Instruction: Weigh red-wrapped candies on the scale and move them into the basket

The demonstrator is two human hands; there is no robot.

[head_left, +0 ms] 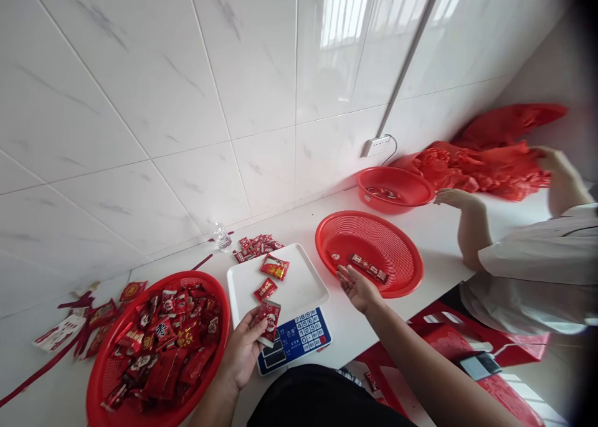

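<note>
My left hand (243, 347) holds a red packet (270, 322) over the near edge of a white tray (299, 271). Two more red packets, one larger (275, 267) and one smaller (266, 289), lie on that tray. The tray rests on a scale with a blue keypad (299, 335). My right hand (359, 288) is palm up with its fingers apart, at the near left rim of a red basket (402, 246). Inside that basket are a long red packet (369, 267) and a small round piece. At the left, another red basket (223, 315) is heaped with red packets.
Small red packets (256, 247) and a clear bottle (220, 236) are behind the tray. A third red basket (415, 193) stands at the back right, near red bags (486, 165) and another person's hands. Loose packets and ribbon lie far left.
</note>
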